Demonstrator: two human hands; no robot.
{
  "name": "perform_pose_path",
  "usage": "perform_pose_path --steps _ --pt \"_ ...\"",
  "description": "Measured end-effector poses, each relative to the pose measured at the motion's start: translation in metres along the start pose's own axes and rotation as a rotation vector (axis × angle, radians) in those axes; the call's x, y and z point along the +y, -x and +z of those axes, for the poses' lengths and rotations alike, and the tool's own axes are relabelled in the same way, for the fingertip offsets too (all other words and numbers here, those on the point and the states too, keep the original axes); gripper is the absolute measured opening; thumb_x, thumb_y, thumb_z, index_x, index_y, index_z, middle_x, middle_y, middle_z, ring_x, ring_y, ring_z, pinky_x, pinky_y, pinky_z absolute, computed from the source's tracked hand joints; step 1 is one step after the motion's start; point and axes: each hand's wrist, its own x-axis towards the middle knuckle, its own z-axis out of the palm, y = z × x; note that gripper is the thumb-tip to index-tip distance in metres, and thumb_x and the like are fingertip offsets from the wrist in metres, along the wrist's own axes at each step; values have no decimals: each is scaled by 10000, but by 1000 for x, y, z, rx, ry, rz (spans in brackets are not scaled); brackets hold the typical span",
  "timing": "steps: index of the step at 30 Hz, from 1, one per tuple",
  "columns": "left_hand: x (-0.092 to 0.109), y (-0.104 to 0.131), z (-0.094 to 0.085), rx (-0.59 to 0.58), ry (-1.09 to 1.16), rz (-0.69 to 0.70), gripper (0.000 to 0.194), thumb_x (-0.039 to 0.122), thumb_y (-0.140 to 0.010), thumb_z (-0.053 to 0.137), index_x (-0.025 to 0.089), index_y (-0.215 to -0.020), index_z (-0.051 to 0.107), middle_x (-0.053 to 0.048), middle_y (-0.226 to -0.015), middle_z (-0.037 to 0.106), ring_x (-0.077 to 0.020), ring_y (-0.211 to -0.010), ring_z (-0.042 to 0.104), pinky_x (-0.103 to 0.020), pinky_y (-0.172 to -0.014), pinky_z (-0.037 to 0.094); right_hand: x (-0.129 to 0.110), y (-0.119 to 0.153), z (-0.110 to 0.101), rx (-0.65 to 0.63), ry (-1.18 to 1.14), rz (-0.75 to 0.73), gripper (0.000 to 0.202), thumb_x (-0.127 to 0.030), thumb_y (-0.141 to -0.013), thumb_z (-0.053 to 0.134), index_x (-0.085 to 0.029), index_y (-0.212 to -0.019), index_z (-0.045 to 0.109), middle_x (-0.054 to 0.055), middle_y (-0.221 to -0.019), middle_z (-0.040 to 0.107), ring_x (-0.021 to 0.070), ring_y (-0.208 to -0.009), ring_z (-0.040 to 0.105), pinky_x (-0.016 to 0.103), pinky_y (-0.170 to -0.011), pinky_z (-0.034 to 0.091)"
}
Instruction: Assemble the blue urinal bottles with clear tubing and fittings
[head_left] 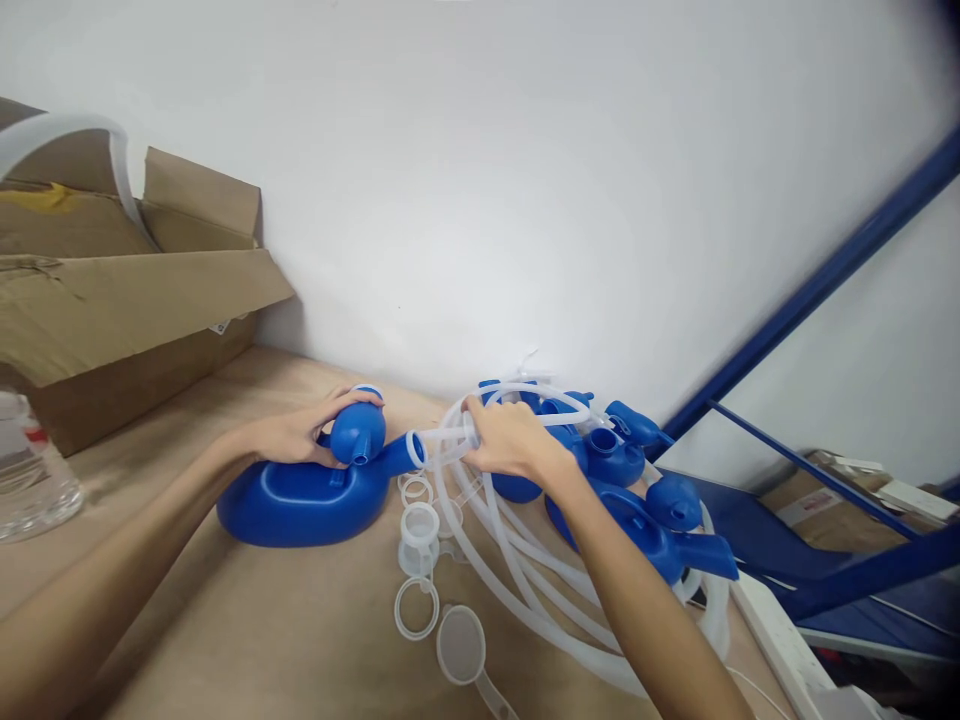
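Observation:
A blue bottle point(304, 505) lies on its side on the wooden table, its neck pointing right. My left hand point(300, 430) is wrapped round the round blue part point(358, 432) on top of it. My right hand point(506, 438) is closed on a clear tube piece point(457, 437), whose ringed end is at the mouth of the bottle's neck. Whether that end sits inside the neck is hard to tell. Long white tubing point(517, 580) loops under and around my right forearm. Clear caps and rings point(417, 608) lie below the neck.
More blue bottles point(652, 530) are piled at the right. An open cardboard box point(135, 310) stands at the back left, with a clear plastic bottle point(34, 470) before it. A white wall rises behind; blue metal framing point(817, 290) runs along the right.

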Motion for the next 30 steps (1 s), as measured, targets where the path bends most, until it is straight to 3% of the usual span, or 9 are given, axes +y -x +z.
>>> perform_pose_path --steps 5,9,13,17,20,22,24,28,30 --pt "-1 0 1 1 15 -22 830 290 -760 736 340 -1500 364 -86 -1598 351 -374 -1431 432 -449 -1103 488 -4 10 -7 -40 2 32 505 -493 -955 559 -105 -1278 556 188 -955 790 400 -899 762 432 -781 525" --pt "0 0 1 12 21 -47 858 334 -736 764 348 -1498 370 -91 -1604 348 -395 -1421 440 -442 -1042 534 -26 -13 10 -69 -86 -98 611 -645 -984 546 -87 -1229 592 211 -1035 769 384 -988 756 413 -802 551" --pt "0 0 0 14 45 -56 855 343 -725 777 334 -1478 373 -95 -1585 350 -365 -1393 465 -424 -1048 530 -45 -36 32 2 -129 -207 689 -764 -953 497 -115 -1135 643 210 -1166 724 358 -1050 738 419 -852 570" --pt "3 1 0 25 74 -58 831 309 -739 764 301 -1478 382 -99 -1580 344 -331 -1361 481 -400 -1043 531 -52 -40 47 77 -112 -186 724 -772 -967 433 -110 -1190 621 211 -1189 713 373 -1065 734 446 -836 585" --pt "4 3 1 36 82 -46 788 280 -783 724 293 -1493 384 -95 -1566 366 -319 -1358 475 -392 -1025 540 -50 -38 55 92 -176 -229 846 -790 -876 595 -100 -1359 520 222 -1223 719 394 -1084 734 478 -859 585" --pt "4 5 3 53 90 -37 768 265 -801 707 305 -1498 389 -78 -1556 379 -311 -1366 464 -383 -1025 539 -48 -39 59 82 -211 -276 983 -741 -777 761 -99 -1447 437 246 -1304 690 417 -1122 720 503 -880 580" --pt "3 6 5 78 101 -36 752 259 -801 711 321 -1488 411 -56 -1542 394 -303 -1358 471 -355 -1011 543 -46 -41 63 68 -247 -286 975 -630 -747 857 -100 -1447 433 253 -1324 681 422 -1151 709 508 -904 570" --pt "3 6 7 81 170 -73 759 284 -794 725 341 -1483 410 -53 -1537 400 -259 -1142 608 -234 -718 576 -48 -43 70 64 -435 -253 815 -513 -800 860 -118 -1393 463 209 -1287 698 388 -1166 704 484 -932 560" --pt "4 5 6 57 200 -104 774 279 -785 734 344 -1482 405 -52 -1540 394 -232 -1065 628 -213 -656 557 -50 -41 72 67 -499 -235 791 -495 -816 845 -128 -1397 455 215 -1342 661 388 -1204 685 498 -954 554"
